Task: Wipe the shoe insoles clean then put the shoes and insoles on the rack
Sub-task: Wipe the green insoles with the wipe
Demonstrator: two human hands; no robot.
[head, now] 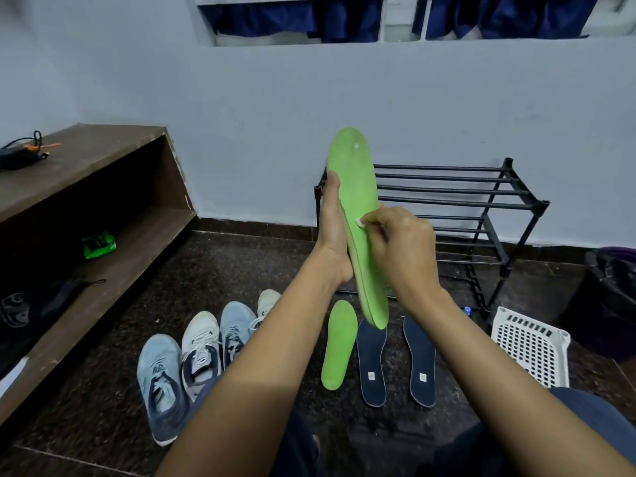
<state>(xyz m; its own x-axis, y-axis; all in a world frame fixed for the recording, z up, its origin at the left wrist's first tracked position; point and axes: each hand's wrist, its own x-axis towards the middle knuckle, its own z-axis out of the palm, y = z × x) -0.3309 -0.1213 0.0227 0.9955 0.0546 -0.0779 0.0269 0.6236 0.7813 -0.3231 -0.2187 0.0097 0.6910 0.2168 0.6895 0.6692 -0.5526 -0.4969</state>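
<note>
My left hand (332, 235) holds a green insole (352, 180) upright in front of the black metal shoe rack (481, 201). Against the insole's face my right hand (402, 249) pinches a small white wipe (359, 222). On the dark floor below lie a second green insole (339, 346) and two dark navy insoles (371, 363) (420, 363). Several shoes stand in a row to the left: a blue-grey sneaker (161, 387), a white one (199, 349), another blue-grey one (235, 328) and a white one (266, 304) partly hidden by my left forearm.
A white plastic basket (531, 346) sits right of the insoles, with a dark bin (605, 297) behind it. A brown wooden shelf unit (103, 208) runs along the left wall, holding a green packet (99, 245) and dark items. My knees fill the bottom edge.
</note>
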